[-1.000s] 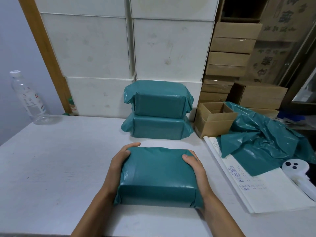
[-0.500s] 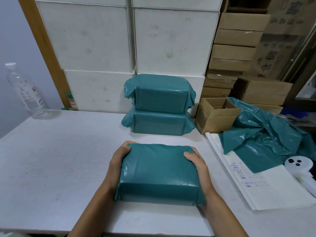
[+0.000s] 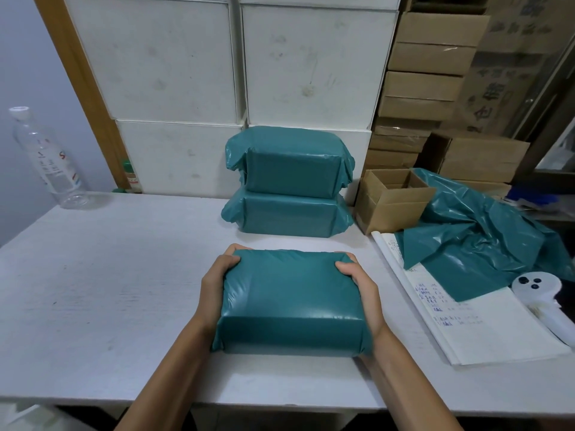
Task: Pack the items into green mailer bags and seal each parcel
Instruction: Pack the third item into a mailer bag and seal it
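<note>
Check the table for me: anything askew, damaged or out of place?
Nothing looks damaged or spilled. The one untidy spot: loose green mailer bags lie crumpled at the right, draped partly over the handwritten sheet. The two stacked parcels sit square, and both hands grip the parcel evenly.

You have a teal-green parcel [image 3: 291, 301] between your hands, plain and slightly glossy, on a pale grey-white desk [image 3: 102, 284] with faint scuff marks. Toward the desk's far edge sit two more parcels [image 3: 289, 181] in the same teal green, backed by off-white boxes [image 3: 230, 57] with smudges, and the loose mailer bags [image 3: 485, 231] near the right edge match that green beside a plain brown carton [image 3: 392, 200]. The white sheet [image 3: 473, 325] at the right edge carries blue handwriting, the clear bottle [image 3: 46, 160] at the far left corner has a white cap and a white label with red print, and the white device [image 3: 541, 297] at the right edge shows three dark dots.
</note>
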The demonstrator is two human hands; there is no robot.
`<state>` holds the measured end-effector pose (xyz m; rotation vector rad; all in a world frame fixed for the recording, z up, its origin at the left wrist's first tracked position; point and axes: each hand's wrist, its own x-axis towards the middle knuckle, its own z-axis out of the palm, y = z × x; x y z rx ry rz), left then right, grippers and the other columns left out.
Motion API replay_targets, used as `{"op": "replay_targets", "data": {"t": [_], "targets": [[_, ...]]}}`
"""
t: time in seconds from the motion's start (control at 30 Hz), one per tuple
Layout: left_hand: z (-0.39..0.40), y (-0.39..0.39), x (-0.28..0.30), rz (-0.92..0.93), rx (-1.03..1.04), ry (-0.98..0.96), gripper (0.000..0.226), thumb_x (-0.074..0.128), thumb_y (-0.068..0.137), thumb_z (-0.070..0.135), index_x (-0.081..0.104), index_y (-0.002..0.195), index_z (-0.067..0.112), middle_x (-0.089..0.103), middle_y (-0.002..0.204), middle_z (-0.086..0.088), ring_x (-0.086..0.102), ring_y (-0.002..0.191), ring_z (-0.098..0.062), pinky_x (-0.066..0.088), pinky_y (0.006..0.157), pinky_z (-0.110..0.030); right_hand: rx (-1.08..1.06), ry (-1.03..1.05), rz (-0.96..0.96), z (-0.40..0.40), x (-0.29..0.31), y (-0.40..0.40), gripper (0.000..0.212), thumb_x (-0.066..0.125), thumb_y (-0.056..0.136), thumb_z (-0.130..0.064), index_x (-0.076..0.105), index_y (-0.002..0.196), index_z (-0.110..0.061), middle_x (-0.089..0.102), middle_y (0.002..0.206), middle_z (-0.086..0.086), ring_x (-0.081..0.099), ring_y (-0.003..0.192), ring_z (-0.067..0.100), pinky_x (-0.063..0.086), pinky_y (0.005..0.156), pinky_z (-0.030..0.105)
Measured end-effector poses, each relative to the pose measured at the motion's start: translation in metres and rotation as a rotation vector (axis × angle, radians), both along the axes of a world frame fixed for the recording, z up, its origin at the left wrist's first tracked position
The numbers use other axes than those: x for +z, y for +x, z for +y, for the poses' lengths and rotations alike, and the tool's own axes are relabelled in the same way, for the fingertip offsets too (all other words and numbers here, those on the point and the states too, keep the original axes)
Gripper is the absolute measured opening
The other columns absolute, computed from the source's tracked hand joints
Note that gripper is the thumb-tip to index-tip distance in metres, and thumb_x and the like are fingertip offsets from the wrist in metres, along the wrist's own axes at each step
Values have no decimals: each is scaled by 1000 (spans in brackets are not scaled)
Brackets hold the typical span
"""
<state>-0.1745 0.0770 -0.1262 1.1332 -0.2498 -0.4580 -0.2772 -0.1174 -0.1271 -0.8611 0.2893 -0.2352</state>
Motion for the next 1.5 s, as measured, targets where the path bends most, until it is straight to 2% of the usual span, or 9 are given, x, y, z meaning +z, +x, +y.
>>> {"op": "replay_targets", "data": {"t": [0.1, 0.3, 0.5, 0.7, 1.0, 1.13, 1.3, 1.43, 1.5], "targets": [[2, -3, -3, -34, 12, 25, 20, 47, 93, 26, 52, 92, 7, 57, 82, -7, 57, 73, -18, 46, 67, -33, 8, -18, -16, 1, 0, 0, 5, 61, 91, -15, 56, 94, -15, 64, 90, 6, 65, 83, 21, 51, 76, 36], [3, -8, -5, -91, 40, 114, 25, 38, 105, 18, 59, 94, 8, 69, 82, -2, 65, 73, -14, 53, 63, -25, -3, -91, -3, 0, -5, -4, 8, 53, 99, -12, 57, 105, -11, 65, 93, 6, 68, 82, 17, 57, 70, 29], [2, -10, -5, -87, 56, 110, 22, 45, 96, 25, 58, 106, 9, 61, 85, -8, 60, 73, -17, 51, 60, -23, -31, -147, 9, -2, -7, -3, 31, 65, 81, -22, 61, 110, -12, 69, 94, 6, 70, 85, 19, 56, 75, 33], [3, -10, -9, -106, 65, 108, 35, 50, 91, 33, 57, 108, 3, 51, 96, -13, 50, 81, -24, 45, 67, -33, -51, -222, -11, -5, -11, -1, 26, 64, 82, -22, 63, 106, -13, 71, 92, 3, 71, 82, 15, 58, 72, 28], [-4, -4, 0, -29, 62, 69, 23, 37, 103, 14, 57, 103, 5, 62, 83, -13, 61, 72, -22, 54, 58, -22, -77, -107, 35, -2, -5, 3, 25, 67, 80, -21, 66, 105, -14, 71, 93, 9, 71, 83, 21, 56, 70, 32], [-13, 9, 35, -26, 29, 62, 23, 37, 104, 16, 57, 98, 5, 68, 78, -8, 66, 66, -17, 55, 55, -20, -80, -74, 9, -10, 19, 15, 28, 58, 96, -13, 67, 122, -8, 72, 105, 15, 70, 96, 29, 60, 75, 33], [-38, 56, 125, -124, 49, -35, 26, 42, 102, 20, 65, 92, 14, 71, 77, -4, 69, 66, -18, 56, 57, -21, -110, -177, -117, -44, 110, 63, 41, 71, 78, -24, 72, 115, -9, 71, 109, 14, 70, 99, 29, 55, 88, 40], [-66, 111, 194, -167, 107, -19, 29, 63, 79, 38, 65, 94, 13, 67, 82, -8, 62, 69, -24, 48, 62, -31, -117, -250, -152, -72, 179, 120, 44, 77, 74, -32, 61, 110, -12, 62, 109, 17, 62, 96, 33, 50, 76, 37], [-81, 141, 212, -156, 128, 10, 48, 70, 63, 42, 63, 99, 11, 64, 92, -16, 59, 74, -27, 44, 65, -36, -91, -253, -168, -86, 199, 147, 26, 69, 86, -31, 62, 99, -10, 65, 96, 15, 65, 80, 27, 50, 68, 34]]}}
